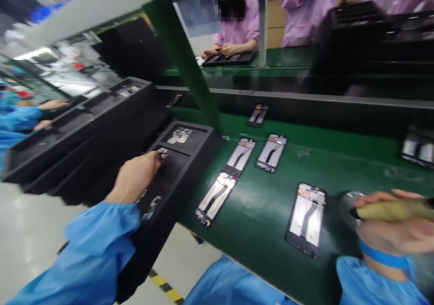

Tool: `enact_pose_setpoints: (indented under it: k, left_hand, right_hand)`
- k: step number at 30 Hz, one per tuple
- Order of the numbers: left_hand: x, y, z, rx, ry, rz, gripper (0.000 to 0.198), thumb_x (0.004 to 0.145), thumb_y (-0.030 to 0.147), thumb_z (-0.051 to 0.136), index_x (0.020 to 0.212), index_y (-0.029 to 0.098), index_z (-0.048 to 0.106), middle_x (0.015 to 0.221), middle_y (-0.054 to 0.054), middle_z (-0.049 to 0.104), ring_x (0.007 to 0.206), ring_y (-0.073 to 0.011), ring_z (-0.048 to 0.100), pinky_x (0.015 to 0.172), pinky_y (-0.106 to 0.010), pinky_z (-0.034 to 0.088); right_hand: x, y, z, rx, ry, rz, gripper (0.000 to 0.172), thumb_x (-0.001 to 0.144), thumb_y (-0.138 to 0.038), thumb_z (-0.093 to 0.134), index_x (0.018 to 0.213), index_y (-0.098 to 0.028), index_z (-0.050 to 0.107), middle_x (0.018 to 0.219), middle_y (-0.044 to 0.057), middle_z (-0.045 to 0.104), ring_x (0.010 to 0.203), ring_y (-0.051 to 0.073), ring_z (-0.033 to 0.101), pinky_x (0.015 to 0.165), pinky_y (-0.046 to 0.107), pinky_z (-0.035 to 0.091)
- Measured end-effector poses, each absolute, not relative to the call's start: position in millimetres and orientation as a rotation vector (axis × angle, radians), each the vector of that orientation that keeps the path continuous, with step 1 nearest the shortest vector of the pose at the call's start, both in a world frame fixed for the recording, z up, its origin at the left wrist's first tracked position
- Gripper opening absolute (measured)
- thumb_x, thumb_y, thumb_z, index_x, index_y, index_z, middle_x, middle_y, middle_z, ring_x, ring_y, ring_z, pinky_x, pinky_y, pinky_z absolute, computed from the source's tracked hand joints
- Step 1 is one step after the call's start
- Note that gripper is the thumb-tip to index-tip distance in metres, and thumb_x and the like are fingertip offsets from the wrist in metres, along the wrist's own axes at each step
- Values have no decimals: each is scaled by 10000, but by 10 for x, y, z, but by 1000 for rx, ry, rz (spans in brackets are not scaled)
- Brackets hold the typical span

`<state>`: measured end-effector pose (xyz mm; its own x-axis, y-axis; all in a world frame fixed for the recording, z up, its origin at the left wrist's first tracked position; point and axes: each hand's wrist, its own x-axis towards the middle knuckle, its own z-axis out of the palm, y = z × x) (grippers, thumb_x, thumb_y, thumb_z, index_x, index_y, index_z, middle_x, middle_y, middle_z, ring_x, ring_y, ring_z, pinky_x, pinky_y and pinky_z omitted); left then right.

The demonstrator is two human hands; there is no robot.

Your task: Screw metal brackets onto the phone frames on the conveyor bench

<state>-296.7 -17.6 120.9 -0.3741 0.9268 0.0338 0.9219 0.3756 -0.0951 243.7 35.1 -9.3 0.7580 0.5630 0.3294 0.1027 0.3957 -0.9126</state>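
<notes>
Fingers (pixel 154 159), left hand (pixel 135 177): pinched on a small silvery part (pixel 163 152), blurred, over the middle compartment of a black tray (pixel 203 160) beside the green worktop (pixel 264 205). Right hand (pixel 396 238): fingers wrapped round a yellowish pad (pixel 393 211).

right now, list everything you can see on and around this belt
belt: one, green, across the middle
phone frames: five clear, black-edged, flat on the belt; blurred ones at right edge
near tray: one, black, at the belt's left end
long trays: a stack, black, further left
post: one, green, slanting up from the belt
people: several, pink coats, across the belt; blue sleeves far left
left grip: one, blue sleeve, at a small part in the near tray
right grip: one, blue wrist band, around a yellowish pad
</notes>
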Motion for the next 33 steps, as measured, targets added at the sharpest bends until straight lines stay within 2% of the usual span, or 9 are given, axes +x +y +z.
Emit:
enact_pose_setpoints:
  k: [3,5,8,11,15,20,24,26,33]
  left_hand:
    - [-2801,-397,1343,-1717,-2426,-44,507,1097,395,384,1458,227,699,910,-129,777,838,-365,766,884,-502,619]
    - [-2529,-579,1326,-1864,-2313,-323,606,1103,490,392,1676,325,498,1030,-94,791,801,-348,759,801,-505,643]
    - [-1892,-748,1046,-2393,-2052,-791,535,1108,432,510,1643,434,529,1300,-46,770,1024,-295,790,838,-438,690]
    - [-1187,-717,558,-2762,-2033,-949,454,1128,259,514,1555,360,632,1259,-40,798,1064,-212,809,863,-324,696]
    - [-590,-557,-16,-2679,-2183,-1128,387,1135,301,580,1516,255,630,1085,-41,824,885,-189,817,817,-312,701]
    - [-567,-523,-177,-2515,-1936,-817,275,1142,394,599,1282,194,725,944,-68,749,866,-244,750,805,-389,664]
    - [-686,-409,-66,-2866,-1609,-643,321,1153,275,546,1458,228,634,1475,-139,679,1340,-291,683,1080,-470,618]
    - [-713,-289,-38,-2992,-1495,-561,379,1160,221,501,1531,246,578,1597,-129,613,1440,-289,627,1138,-495,593]
    - [-467,136,-3,-3065,-1305,-685,307,1166,277,541,1459,234,619,1441,-106,695,1265,-252,692,1085,-457,637]
  right_hand:
    - [2507,311,-84,-1073,-838,260,778,836,-956,504,885,-193,649,553,26,569,403,222,539,403,380,452]
    - [2465,299,-62,-1049,-849,284,694,897,-861,526,925,-182,666,570,30,593,413,218,557,424,374,468]
    - [2407,288,-34,-1048,-846,270,639,933,-802,519,953,-186,688,582,31,600,424,220,566,427,374,468]
    - [2403,287,-22,-1032,-858,265,644,925,-810,531,966,-189,697,578,20,593,420,217,564,413,369,463]
    - [2426,295,-18,-1014,-872,278,624,942,-778,512,965,-177,679,576,17,597,409,209,559,409,359,464]
    - [2440,290,-29,-1038,-870,295,666,917,-837,526,979,-187,656,581,-8,589,413,200,560,416,352,462]
    - [2422,284,-16,-1070,-867,270,693,912,-863,515,971,-190,667,585,2,597,420,203,571,434,365,480]
    - [2409,283,-4,-1088,-858,250,679,918,-856,512,970,-199,675,584,1,597,426,208,573,444,378,484]
    - [2421,286,3,-1085,-852,289,673,881,-895,540,954,-243,688,567,-3,589,408,233,565,403,402,455]
